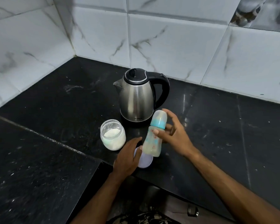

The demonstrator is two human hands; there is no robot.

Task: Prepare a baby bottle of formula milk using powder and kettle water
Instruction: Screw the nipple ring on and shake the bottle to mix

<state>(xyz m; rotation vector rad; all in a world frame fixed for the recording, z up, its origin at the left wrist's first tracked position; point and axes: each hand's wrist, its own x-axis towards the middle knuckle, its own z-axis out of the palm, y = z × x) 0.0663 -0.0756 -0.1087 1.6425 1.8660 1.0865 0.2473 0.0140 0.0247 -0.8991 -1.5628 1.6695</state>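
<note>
The right hand (174, 136) grips the baby bottle (154, 135) at its middle, thumb pressed across the near face of the clear body and the other fingers spread loosely behind it and to its far side. The bottle is lifted off the black counter (217, 135) and tilted, its capped top leaning up and away from the grip, its base down toward the person. A blue collar (158, 122) sits just above the thumb, with a clear dome cap above that. The bottle's contents are pale and cloudy; the motion blur keeps the level from being told.

The left hand (128, 156) is just below and left of the grip, fingers relaxed and fairly straight, fingertips near the bottle's base. It rests over a round white lid (145, 161) lying flat on the counter under the base; whether it presses the lid cannot be told.

Left of the grip, beyond the left hand, stands an open glass jar (113, 134) of white powder. Behind the grip stands the steel kettle (137, 96), lid shut, black handle on the right, its spout pointing left.
</note>
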